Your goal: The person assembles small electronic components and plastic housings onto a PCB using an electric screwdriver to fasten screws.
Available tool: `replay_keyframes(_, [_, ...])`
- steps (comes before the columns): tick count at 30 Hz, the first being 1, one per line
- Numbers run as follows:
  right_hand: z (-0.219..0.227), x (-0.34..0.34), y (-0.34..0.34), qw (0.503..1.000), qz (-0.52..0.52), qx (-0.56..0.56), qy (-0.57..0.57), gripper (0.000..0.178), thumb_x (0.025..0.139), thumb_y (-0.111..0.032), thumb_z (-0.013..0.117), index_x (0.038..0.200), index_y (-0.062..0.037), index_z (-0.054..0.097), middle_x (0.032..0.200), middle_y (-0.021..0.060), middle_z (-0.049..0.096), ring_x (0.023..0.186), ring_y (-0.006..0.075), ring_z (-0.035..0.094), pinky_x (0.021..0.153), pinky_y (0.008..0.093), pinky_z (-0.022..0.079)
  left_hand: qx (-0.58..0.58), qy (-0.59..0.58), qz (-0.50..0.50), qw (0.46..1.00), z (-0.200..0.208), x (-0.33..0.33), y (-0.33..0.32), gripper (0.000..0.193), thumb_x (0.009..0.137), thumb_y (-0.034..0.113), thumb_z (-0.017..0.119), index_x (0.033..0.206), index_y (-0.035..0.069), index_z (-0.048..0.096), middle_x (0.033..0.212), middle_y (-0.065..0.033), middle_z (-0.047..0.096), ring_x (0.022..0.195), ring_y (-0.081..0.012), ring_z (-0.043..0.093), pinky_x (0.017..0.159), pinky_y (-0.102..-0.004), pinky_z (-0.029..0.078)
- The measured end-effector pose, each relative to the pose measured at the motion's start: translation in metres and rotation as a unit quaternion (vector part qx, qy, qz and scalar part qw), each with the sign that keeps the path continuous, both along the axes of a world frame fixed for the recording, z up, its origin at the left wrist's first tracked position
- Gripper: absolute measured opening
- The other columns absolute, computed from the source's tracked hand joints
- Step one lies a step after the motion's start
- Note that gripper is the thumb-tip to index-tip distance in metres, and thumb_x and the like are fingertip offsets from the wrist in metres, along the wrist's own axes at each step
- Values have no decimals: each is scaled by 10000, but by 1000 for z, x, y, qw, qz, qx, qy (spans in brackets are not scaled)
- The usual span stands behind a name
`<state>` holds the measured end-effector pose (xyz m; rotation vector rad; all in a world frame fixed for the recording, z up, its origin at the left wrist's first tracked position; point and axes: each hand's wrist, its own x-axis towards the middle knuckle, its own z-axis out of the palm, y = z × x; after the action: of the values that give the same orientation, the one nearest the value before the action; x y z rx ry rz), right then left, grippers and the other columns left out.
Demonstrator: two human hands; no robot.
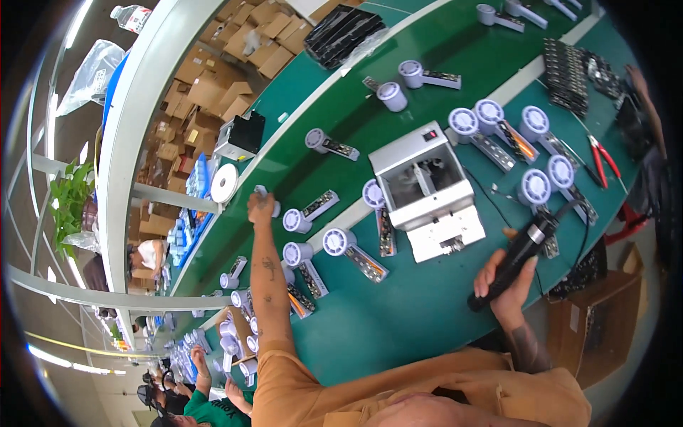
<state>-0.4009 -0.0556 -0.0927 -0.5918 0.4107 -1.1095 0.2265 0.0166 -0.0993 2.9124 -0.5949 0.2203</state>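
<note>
My left arm reaches out over the green belt, and my left hand [261, 207] closes on a pale purple handheld fan [276, 208], mostly hidden by the fingers. At the right, my right hand [509, 277] grips a black electric screwdriver [516, 260] with a cable at its upper end. That end is beside a handheld fan [535, 188] with a round head, lying on the bench. A silver machine [425, 192] with an open top stands between my hands. Several more fans, such as one fan [340, 243] with its circuit board exposed, lie around it.
Red-handled pliers [603, 162] and stacked dark parts [565, 78] lie at the right. A white reel [224, 183] and a black-and-silver box [240, 135] stand beyond the belt. Co-workers sit at the lower left, one in a green shirt [213, 407]. A cardboard box [594, 313] is below the bench.
</note>
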Motion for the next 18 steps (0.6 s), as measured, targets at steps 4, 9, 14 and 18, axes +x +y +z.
replay_keyframes(4, [4, 3, -1, 990, 99, -25, -99, 763, 962, -691, 351, 1412, -79, 283, 754, 110, 533, 539, 189, 552, 500, 348, 483, -434, 215, 44, 874, 32, -2, 43, 328, 818, 237, 677, 1045, 8, 732, 850, -114, 689, 668, -215, 660, 542, -372, 555])
replay_keyframes(9, [36, -11, -13, 994, 43, -87, -46, 730, 959, -716, 301, 1339, -93, 329, 656, 68, 462, 441, 149, 455, 454, 319, 412, -512, 249, -211, 794, 112, -179, 61, 401, 954, 222, 649, 1245, -54, 645, 1074, -99, 690, 884, -150, 650, 788, -285, 519])
replay_keyframes(14, [100, 9, -40, 954, -46, -296, -9, 864, 862, -804, 418, 1358, -105, 315, 678, 48, 457, 471, 156, 506, 452, 296, 444, -257, 34, -509, 821, 122, -353, 91, 320, 891, 27, 633, 1203, -25, 675, 1184, -200, 688, 1043, -295, 679, 917, -369, 514])
replay_keyframes(18, [122, 52, -50, 914, -73, -399, 15, 825, 941, -650, 486, 1312, 76, 356, 721, 90, 542, 513, 146, 547, 479, 279, 483, -138, -60, -685, 713, 87, -421, 83, 301, 729, 19, 741, 1028, 13, 707, 1178, -84, 699, 809, -203, 632, 646, -329, 528])
